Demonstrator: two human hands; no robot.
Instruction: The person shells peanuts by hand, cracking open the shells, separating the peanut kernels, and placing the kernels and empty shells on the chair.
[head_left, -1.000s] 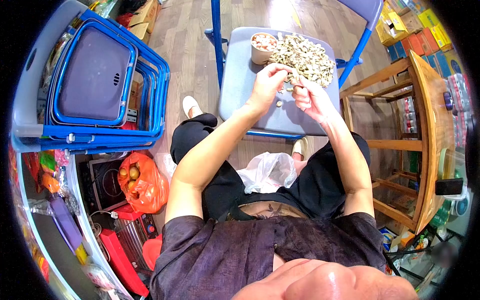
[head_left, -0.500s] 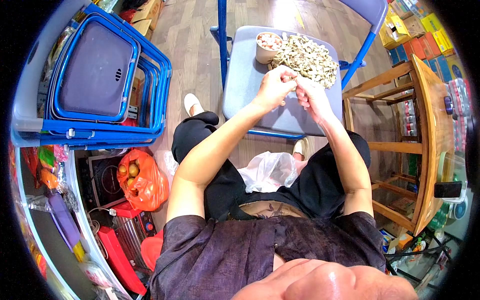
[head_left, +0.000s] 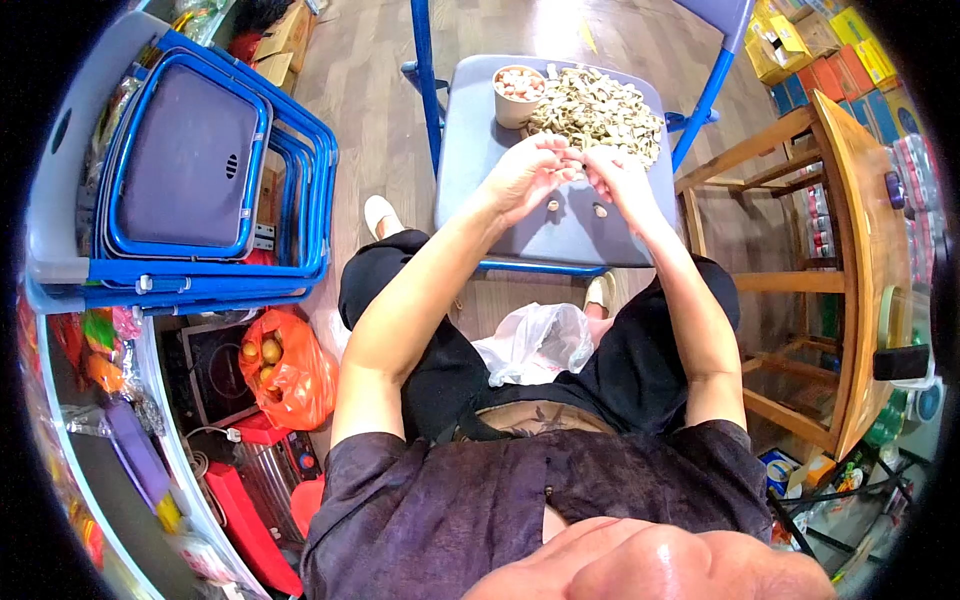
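My left hand (head_left: pixel 522 178) and my right hand (head_left: pixel 617 182) meet above the grey seat of a blue-framed folding chair (head_left: pixel 470 150). Both have their fingers pinched together, tip to tip; whatever is between them is too small to make out. Just beyond lies a heap of pale, speckled pods that look like peanuts in the shell (head_left: pixel 605 112). To its left stands a beige cup (head_left: pixel 515 112) filled with pinkish-white kernels (head_left: pixel 519 82). Beneath my hands, a small pale piece (head_left: pixel 553 205) and another small piece (head_left: pixel 600 210) rest apart on the seat.
A white plastic bag (head_left: pixel 540 342) hangs between my knees. On the left are folded blue chairs (head_left: pixel 185 160) and an orange bag (head_left: pixel 290 370) with round yellowish produce. A wooden stool (head_left: pixel 840 260) lies on its side at right, near stacked boxes (head_left: pixel 860 60).
Two small pale pieces now show on the seat below my hands. My fingers have loosened and drawn slightly apart, and the whole view has shifted a little.
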